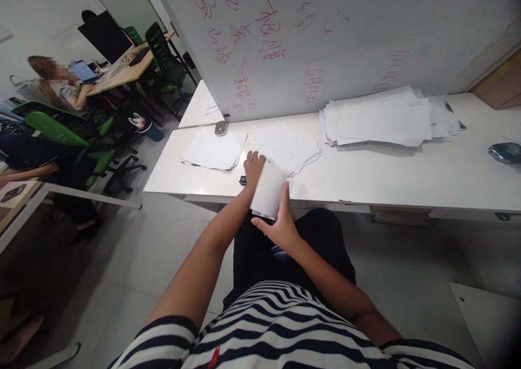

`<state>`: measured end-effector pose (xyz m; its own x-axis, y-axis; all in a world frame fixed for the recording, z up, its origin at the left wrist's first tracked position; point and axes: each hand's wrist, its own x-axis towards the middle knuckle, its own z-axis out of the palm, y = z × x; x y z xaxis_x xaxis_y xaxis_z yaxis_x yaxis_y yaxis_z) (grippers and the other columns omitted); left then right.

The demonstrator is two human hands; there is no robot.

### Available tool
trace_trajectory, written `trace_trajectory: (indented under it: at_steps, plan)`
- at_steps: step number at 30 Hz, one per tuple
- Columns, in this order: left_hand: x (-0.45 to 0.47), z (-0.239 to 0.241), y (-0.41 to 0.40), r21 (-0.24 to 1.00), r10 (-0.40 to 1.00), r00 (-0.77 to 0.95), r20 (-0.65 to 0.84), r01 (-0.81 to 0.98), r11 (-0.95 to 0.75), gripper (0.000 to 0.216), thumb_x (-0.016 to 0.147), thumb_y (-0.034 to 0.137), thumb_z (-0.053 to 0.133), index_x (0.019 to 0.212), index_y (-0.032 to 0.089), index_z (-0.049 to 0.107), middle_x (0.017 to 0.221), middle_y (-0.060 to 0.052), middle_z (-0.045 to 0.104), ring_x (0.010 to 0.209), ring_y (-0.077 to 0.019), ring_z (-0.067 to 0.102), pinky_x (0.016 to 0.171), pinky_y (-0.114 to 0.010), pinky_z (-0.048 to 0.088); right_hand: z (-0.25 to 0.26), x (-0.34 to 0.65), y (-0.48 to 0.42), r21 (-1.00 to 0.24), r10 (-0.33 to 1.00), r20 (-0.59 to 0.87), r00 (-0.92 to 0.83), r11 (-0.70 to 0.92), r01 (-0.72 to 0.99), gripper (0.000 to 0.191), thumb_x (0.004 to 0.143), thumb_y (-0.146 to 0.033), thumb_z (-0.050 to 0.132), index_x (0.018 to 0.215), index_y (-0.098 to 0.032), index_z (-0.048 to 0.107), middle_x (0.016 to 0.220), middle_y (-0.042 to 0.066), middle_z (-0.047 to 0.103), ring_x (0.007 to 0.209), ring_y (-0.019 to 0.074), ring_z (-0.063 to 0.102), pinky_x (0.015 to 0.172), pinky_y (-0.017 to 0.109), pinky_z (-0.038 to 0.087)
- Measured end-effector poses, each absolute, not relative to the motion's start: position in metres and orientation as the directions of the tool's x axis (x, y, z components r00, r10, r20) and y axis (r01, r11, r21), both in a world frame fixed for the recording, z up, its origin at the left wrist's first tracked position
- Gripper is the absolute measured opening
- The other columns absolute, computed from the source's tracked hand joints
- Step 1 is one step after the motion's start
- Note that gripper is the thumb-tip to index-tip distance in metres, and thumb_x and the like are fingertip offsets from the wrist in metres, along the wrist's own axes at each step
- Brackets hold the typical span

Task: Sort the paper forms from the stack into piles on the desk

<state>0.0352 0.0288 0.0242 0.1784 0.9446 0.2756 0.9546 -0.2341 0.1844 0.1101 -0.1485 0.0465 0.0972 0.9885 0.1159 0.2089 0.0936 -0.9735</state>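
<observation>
My right hand (284, 229) grips a folded sheet of white paper (269, 191) from the right. Its thumb and fingers lie along the side and lower edge of the sheet, in front of the desk edge. Beyond the sheet, my left hand (254, 165) reaches over the white desk, back of the hand up and fingers apart; whether it touches the papers there I cannot tell. Beside its wrist sits a small black object (243, 180), partly hidden. Loose white sheets (280, 144) lie just past my left hand, and a flat paper stack (214, 147) is to its left.
On the white desk (407, 179) are a thick paper pile (378, 116), a grey mouse (220, 128) and a dark glossy object (504, 152). A whiteboard (345, 43) rises behind; a cardboard box (500, 81) stands far right. Other people sit at desks on the left.
</observation>
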Motion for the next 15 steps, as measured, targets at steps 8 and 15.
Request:
trace_trajectory:
  at_steps: [8, 15]
  plan:
    - [0.036, 0.025, 0.027, 0.199, 0.946, 0.161, 0.281, 0.955, -0.222, 0.024, 0.087, 0.029, 0.042, 0.097, 0.016, 0.06, 0.13, -0.017, 0.051, 0.136, -0.0346, 0.027, 0.098, -0.05, 0.036, -0.008, 0.134, -0.177, -0.977, 0.856, -0.209, 0.473, -0.157, -0.147, 0.076, 0.078, -0.045, 0.064, 0.142, -0.021, 0.032, 0.143, 0.012, 0.043, 0.129, 0.027, 0.044, 0.106, 0.044, 0.039]
    - [0.01, 0.044, 0.044, 0.778, 0.967, -0.167, 0.194, 0.626, -0.048, 0.036, 0.093, 0.039, 0.029, 0.103, 0.018, 0.058, 0.111, -0.01, 0.062, 0.104, -0.0202, 0.056, 0.09, -0.036, 0.045, -0.037, 0.164, -0.174, -0.934, 0.865, -0.327, 0.38, -0.234, -0.27, 0.038, 0.078, -0.048, 0.058, 0.098, -0.016, 0.06, 0.077, 0.006, 0.07, 0.054, 0.0179, 0.062, 0.044, 0.026, 0.042]
